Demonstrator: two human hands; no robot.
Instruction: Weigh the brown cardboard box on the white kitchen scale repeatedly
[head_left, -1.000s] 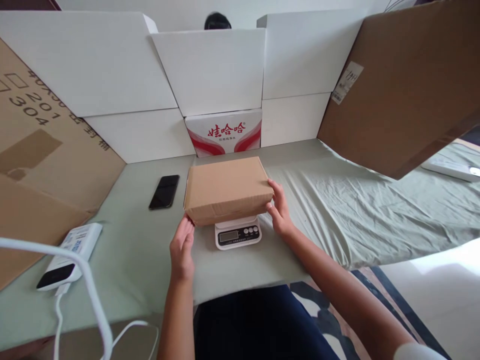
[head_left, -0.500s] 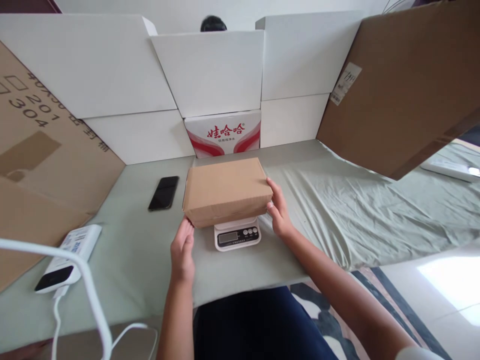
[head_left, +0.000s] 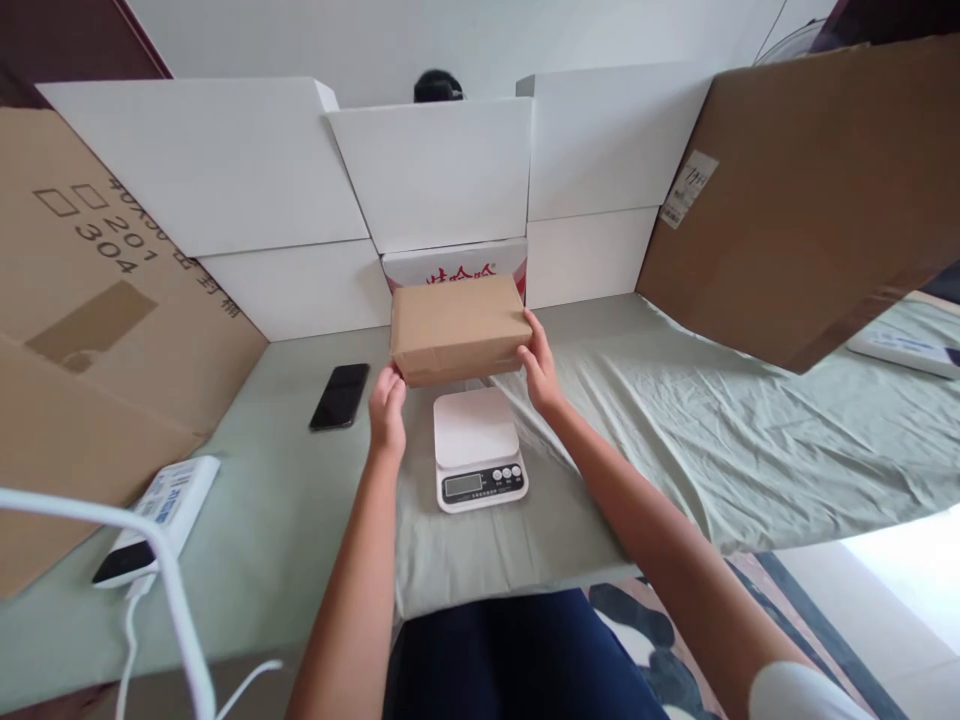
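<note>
A closed brown cardboard box (head_left: 461,325) is held up by both of my hands, behind and above a white kitchen scale (head_left: 476,440). My left hand (head_left: 388,412) grips the box's near left corner, some fingers hidden beneath it. At the right end, my right hand (head_left: 540,365) has its thumb on the near side and its fingers round the edge. The scale's plate shows bare, with its display and buttons toward me. A black phone (head_left: 340,397) lies on the cloth to the left of my left hand.
White boxes (head_left: 435,170) form a wall at the back, with a red-and-white printed carton (head_left: 405,268) low in the middle. Large cardboard sheets flank the table left (head_left: 82,290) and right (head_left: 795,200). A white power strip (head_left: 169,510) with a cable lies at left. Someone's head shows behind the wall.
The cardboard box has moved up and away from me, off the scale, in both hands. It now covers part of the printed carton, and the scale's plate has come into view.
</note>
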